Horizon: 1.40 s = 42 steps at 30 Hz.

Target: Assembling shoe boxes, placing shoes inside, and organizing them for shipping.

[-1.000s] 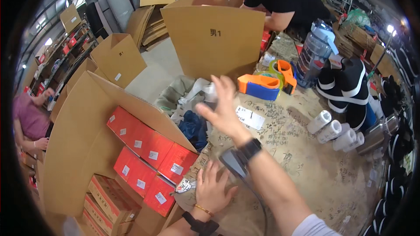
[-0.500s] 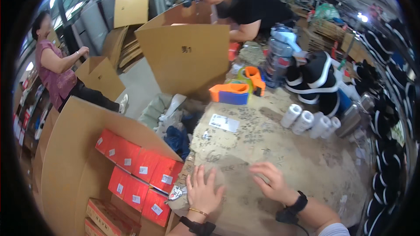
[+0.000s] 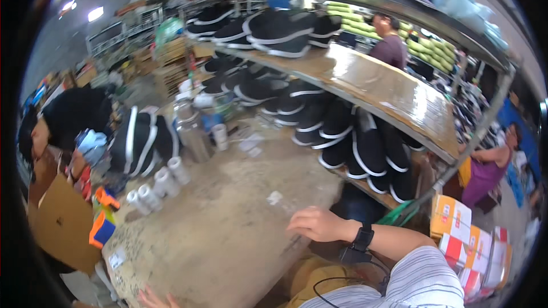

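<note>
Above the right edge of the worktable (image 3: pixel 228 222) is my right hand (image 3: pixel 314 223), fingers loosely bent and pointing left, holding nothing. A black strap with a cable circles that wrist. Only the spread fingers of my left hand (image 3: pixel 157 298) show at the lower edge, over the table's near left part; the palm is out of view. A small white scrap (image 3: pixel 274 198) lies on the tabletop beyond my right hand. Several white rolls (image 3: pixel 164 181) stand farther left, near orange-and-blue tape dispensers (image 3: pixel 101 229) and a metal flask (image 3: pixel 193 131).
A metal shelf rack (image 3: pixel 365 94) holding black shoes with white soles (image 3: pixel 357 148) runs along the far right side. Stacked shoe boxes (image 3: pixel 465 245) stand at the right. A person in black (image 3: pixel 77 117) leans by a large carton (image 3: pixel 65 222) at the left. Other people are farther back.
The view has swung right, bringing the shelf rack and boxes into sight. My left hand now shows only at the lower edge; my right hand is near the table's right edge.
</note>
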{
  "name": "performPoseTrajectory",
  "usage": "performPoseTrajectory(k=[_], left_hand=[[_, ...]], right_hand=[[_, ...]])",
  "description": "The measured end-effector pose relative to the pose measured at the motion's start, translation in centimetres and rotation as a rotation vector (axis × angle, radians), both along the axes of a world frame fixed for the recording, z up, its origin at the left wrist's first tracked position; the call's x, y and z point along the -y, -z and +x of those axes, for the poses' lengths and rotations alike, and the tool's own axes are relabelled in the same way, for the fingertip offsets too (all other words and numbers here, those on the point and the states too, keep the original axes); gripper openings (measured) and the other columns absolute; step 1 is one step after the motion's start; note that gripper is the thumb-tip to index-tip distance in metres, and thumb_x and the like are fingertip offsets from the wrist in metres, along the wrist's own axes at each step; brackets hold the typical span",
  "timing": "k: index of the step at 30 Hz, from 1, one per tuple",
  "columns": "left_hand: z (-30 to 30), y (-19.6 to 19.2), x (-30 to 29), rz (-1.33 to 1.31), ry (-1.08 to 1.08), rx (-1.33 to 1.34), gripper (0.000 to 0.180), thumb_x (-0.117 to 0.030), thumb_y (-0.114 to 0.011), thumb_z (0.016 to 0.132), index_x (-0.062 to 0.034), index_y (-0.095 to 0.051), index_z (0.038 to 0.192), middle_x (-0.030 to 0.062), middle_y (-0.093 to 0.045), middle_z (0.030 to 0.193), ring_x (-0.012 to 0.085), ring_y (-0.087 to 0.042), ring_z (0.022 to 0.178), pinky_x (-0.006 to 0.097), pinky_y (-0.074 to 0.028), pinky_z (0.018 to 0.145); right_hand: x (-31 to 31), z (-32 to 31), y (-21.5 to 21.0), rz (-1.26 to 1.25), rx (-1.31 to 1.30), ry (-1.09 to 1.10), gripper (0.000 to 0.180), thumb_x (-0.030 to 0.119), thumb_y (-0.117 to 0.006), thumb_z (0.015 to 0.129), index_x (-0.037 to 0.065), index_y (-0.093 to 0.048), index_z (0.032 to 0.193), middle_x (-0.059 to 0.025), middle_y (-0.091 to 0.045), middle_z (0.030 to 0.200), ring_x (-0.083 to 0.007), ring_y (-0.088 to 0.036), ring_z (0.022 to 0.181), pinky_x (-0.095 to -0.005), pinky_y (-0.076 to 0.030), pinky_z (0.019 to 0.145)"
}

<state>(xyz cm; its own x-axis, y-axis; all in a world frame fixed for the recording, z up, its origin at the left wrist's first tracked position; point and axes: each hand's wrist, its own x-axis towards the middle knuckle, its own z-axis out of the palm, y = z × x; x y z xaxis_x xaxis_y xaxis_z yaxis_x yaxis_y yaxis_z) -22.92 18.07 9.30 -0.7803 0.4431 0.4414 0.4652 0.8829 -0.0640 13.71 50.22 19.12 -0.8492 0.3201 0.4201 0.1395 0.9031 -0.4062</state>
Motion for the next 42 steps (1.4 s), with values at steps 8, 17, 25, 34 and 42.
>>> performPoseTrajectory(k=[8,17,25,34,42], left_hand=[[9.7,0.5,-9.6,-0.037,0.455,0.404,0.065,-0.044,-0.053,0.09,-0.0105,-0.038,0.143,0.0235,-0.031,0.147,0.0435,-0.028,0.135,0.055,-0.024,0.11],[11.5,-0.5,-10.0,-0.152,0.47,0.357,0.066,-0.053,-0.044,0.093,-0.0134,-0.036,0.145,0.0201,-0.03,0.149,0.0367,-0.028,0.137,0.052,-0.027,0.109],[11.4,-0.1,-9.4,-0.21,0.403,0.404,0.066,-0.055,-0.039,0.094,-0.0175,-0.031,0.148,0.0178,-0.027,0.151,0.0388,-0.03,0.136,0.051,-0.026,0.109],[12.7,-1.0,-10.4,-0.167,0.321,0.472,0.059,-0.045,-0.039,0.098,-0.0128,-0.033,0.146,0.017,-0.026,0.152,0.0391,-0.031,0.134,0.047,-0.029,0.11],[9.6,2.2,-9.9,-0.124,0.346,0.341,0.057,-0.036,-0.048,0.093,-0.0183,-0.036,0.145,0.0152,-0.028,0.152,0.0322,-0.03,0.137,0.045,-0.024,0.111]], right_hand=[[3.5,14.6,-0.2,0.062,0.029,0.369,0.01,0.018,-0.064,0.085,0.009,-0.068,0.088,-0.0041,-0.062,0.085,-0.0238,-0.061,0.078,-0.0349,-0.047,0.069],[10.1,25.8,3.6,-0.079,0.076,0.733,0.013,0.021,-0.06,0.088,0.011,-0.068,0.089,-0.0064,-0.064,0.084,-0.0275,-0.061,0.08,-0.0379,-0.047,0.072],[13.1,39.3,4.6,-0.077,-0.118,1.381,0.044,0.023,-0.077,0.073,0.006,-0.06,0.11,-0.0152,-0.059,0.106,-0.033,-0.058,0.101,-0.041,-0.047,0.087],[9.6,43.1,7.9,-0.088,0.044,1.473,0.081,0.023,-0.082,0.068,0.01,-0.043,0.138,-0.0189,-0.035,0.139,-0.0379,-0.045,0.123,-0.0434,-0.04,0.103],[9.5,46.0,9.0,-0.041,0.071,1.252,0.057,0.019,-0.073,0.077,0.011,-0.053,0.13,-0.018,-0.037,0.14,-0.0375,-0.048,0.123,-0.0421,-0.043,0.101]])
